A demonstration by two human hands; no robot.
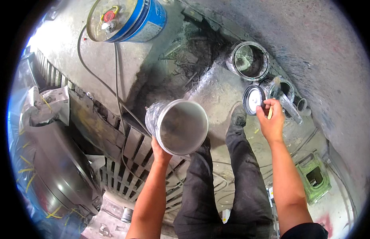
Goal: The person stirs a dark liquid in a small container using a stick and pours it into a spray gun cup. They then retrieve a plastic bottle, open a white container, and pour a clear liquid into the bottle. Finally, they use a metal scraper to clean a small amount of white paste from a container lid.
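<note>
My left hand (160,149) grips the side of a large, paint-smeared white bucket (175,127) with a grey inside. My right hand (270,119) holds a round lid (252,99) with a white centre and dark rim, plus a short yellowish stick or handle (270,112) between its fingers. Just behind that lid lie an open grimy can (285,89), a translucent strip-like tool (292,109) coated in paint, and a smaller cup (301,104). Farther back stands another open, paint-crusted can (250,59).
A blue-and-silver drum (153,22) stands at top with hoses (115,79) running down. Wooden slats (133,159) lie below. A grey car panel (61,167) with plastic sheeting is at left. A concrete wall (332,51) rises right, above a green device (312,175). My legs extend forward.
</note>
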